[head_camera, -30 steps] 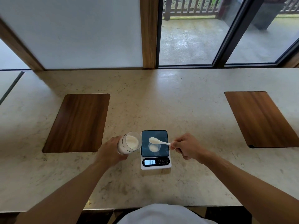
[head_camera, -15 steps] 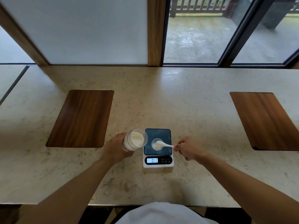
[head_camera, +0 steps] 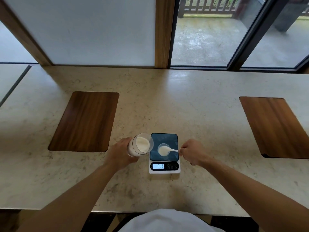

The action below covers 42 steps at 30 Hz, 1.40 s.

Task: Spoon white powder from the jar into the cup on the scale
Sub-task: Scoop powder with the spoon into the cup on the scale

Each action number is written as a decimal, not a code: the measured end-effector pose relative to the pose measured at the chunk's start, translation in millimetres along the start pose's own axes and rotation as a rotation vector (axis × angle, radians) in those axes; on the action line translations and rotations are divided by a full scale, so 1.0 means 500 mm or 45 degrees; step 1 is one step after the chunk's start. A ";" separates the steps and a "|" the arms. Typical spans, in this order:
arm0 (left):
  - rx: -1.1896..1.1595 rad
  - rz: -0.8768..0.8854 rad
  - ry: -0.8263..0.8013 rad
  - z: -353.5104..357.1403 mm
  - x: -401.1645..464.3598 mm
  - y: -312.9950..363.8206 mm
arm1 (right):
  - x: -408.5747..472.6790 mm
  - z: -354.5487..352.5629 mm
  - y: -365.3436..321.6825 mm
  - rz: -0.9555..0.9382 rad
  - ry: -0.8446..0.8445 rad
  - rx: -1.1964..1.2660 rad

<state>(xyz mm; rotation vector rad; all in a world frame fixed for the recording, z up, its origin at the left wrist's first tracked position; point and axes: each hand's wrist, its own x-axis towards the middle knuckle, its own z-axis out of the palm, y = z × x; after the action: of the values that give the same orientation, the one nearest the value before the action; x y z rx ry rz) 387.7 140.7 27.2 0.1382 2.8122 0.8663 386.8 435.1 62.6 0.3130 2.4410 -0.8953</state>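
My left hand [head_camera: 120, 154] grips a clear glass jar [head_camera: 140, 146] of white powder, tilted with its mouth toward the scale. A small kitchen scale [head_camera: 164, 154] with a dark blue top and a white front stands just right of the jar; its lit display reads 017. On the scale's top sits a small clear cup [head_camera: 163, 150] with white powder in it. My right hand [head_camera: 194, 154] pinches the handle of a white spoon [head_camera: 168, 149], whose bowl lies over the cup's mouth.
The stone counter [head_camera: 167, 101] carries two inset wooden panels, one at the left [head_camera: 85, 121] and one at the right [head_camera: 275, 126]. Behind the counter are a white wall panel, a wooden post and glass doors. The counter's near edge runs just above my white shirt.
The spoon's bowl has moved from behind the cup to down over its mouth. The jar stays tilted in my left hand. The camera view shifted slightly.
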 end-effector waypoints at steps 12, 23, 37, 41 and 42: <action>-0.003 -0.010 -0.028 0.002 0.000 -0.002 | 0.002 0.012 -0.003 -0.105 0.096 -0.201; -0.012 -0.029 -0.031 0.013 -0.003 0.001 | -0.008 0.023 -0.005 -0.310 0.105 -0.535; -0.047 -0.052 -0.002 0.023 0.003 0.010 | -0.034 0.026 0.030 -0.648 0.215 -0.796; -0.069 -0.086 0.032 0.030 0.003 0.009 | -0.038 0.024 0.031 -0.661 0.240 -0.744; -0.071 -0.088 0.033 0.032 0.004 0.008 | -0.038 0.025 0.032 -0.657 0.246 -0.723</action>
<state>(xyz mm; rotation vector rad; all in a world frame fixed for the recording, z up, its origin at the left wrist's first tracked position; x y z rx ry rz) 389.4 153.1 16.4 0.0219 2.7958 0.9358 413.9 438.3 56.3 -0.4729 2.8795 -0.3246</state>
